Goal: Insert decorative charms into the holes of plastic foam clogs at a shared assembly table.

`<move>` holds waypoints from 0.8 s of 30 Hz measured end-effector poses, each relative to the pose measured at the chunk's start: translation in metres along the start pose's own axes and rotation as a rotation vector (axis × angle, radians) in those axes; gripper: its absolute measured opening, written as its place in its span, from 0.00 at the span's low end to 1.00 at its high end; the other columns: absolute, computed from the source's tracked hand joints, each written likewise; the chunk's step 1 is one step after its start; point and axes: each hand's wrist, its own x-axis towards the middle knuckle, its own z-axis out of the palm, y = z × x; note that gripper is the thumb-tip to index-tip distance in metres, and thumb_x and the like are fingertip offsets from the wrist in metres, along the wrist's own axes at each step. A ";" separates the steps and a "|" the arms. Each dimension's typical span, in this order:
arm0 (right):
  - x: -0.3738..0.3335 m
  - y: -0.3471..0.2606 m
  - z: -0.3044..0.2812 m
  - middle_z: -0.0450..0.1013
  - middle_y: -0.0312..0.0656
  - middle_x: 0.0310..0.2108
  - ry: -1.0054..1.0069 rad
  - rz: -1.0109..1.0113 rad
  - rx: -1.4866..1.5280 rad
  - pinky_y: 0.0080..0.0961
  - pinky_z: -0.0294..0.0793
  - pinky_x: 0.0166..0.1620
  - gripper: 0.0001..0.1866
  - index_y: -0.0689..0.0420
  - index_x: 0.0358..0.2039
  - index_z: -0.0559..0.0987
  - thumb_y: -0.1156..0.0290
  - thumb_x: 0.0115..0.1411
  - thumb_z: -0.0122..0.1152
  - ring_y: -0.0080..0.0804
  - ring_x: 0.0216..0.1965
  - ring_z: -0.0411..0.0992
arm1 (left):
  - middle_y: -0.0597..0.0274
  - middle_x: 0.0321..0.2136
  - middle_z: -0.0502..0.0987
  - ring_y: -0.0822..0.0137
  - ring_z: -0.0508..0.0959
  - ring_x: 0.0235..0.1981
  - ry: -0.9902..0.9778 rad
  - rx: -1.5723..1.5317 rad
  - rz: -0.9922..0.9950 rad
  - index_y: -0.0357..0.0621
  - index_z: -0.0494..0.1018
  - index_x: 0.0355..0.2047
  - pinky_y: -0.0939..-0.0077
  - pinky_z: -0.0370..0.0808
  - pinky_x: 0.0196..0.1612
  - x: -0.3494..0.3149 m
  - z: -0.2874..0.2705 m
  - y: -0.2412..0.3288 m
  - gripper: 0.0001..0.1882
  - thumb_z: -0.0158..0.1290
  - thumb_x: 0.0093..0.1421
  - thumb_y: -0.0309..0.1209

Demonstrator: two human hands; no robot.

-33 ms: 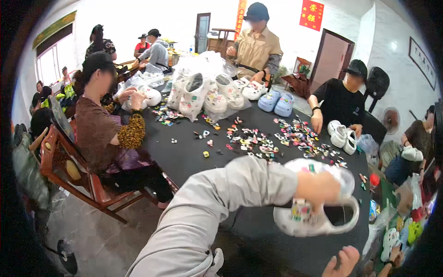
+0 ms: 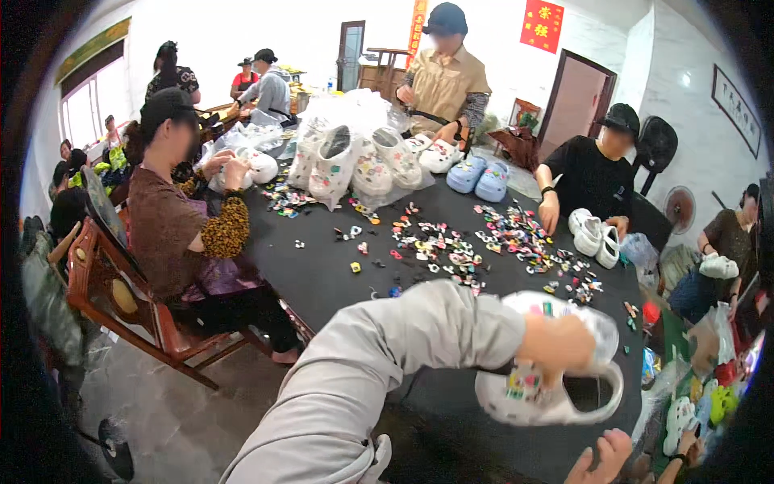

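Note:
My left arm in a grey sleeve reaches across to the right. My left hand [image 2: 558,340], a little blurred, is closed on a white clog [image 2: 528,403] dressed with colourful charms, its heel strap pointing right. A second white clog [image 2: 603,327] shows just behind that hand; whether my fingers also grip it I cannot tell. Low at the bottom edge is my right hand [image 2: 601,458], fingers apart and slightly curled, with nothing in it, a short way below the clog.
Loose shoe charms [image 2: 439,246] lie scattered over the dark table [image 2: 322,278]. Bagged white clogs [image 2: 334,165] and blue clogs [image 2: 476,177] stand at the far side. Co-workers sit or stand around; one at the right has white clogs [image 2: 595,236]. A wooden chair [image 2: 121,290] is at left.
The clog in my left hand has dipped slightly lower. My right hand stays almost where it was.

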 end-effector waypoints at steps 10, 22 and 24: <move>-0.063 0.079 0.040 0.69 0.56 0.51 -0.442 0.235 0.023 0.44 0.62 0.57 0.22 0.64 0.51 0.72 0.69 0.57 0.57 0.56 0.53 0.66 | 0.66 0.33 0.75 0.60 0.73 0.41 -0.102 -0.015 0.208 0.55 0.80 0.29 0.59 0.65 0.38 0.051 0.092 0.059 0.18 0.66 0.37 0.46; -0.019 0.084 0.037 0.61 0.58 0.55 -0.655 -0.073 -0.255 0.62 0.51 0.59 0.41 0.63 0.50 0.68 0.55 0.37 0.69 0.59 0.59 0.57 | 0.39 0.63 0.48 0.36 0.49 0.65 0.145 -0.313 -0.349 0.49 0.56 0.62 0.35 0.58 0.54 -0.085 0.106 0.079 0.53 0.69 0.36 0.48; -0.012 0.078 0.044 0.62 0.56 0.56 -0.662 -0.082 -0.213 0.57 0.51 0.60 0.40 0.62 0.50 0.71 0.52 0.39 0.68 0.57 0.61 0.55 | 0.37 0.65 0.44 0.34 0.47 0.65 0.124 -0.336 -0.403 0.50 0.48 0.65 0.33 0.57 0.55 -0.097 0.116 0.077 0.60 0.69 0.35 0.50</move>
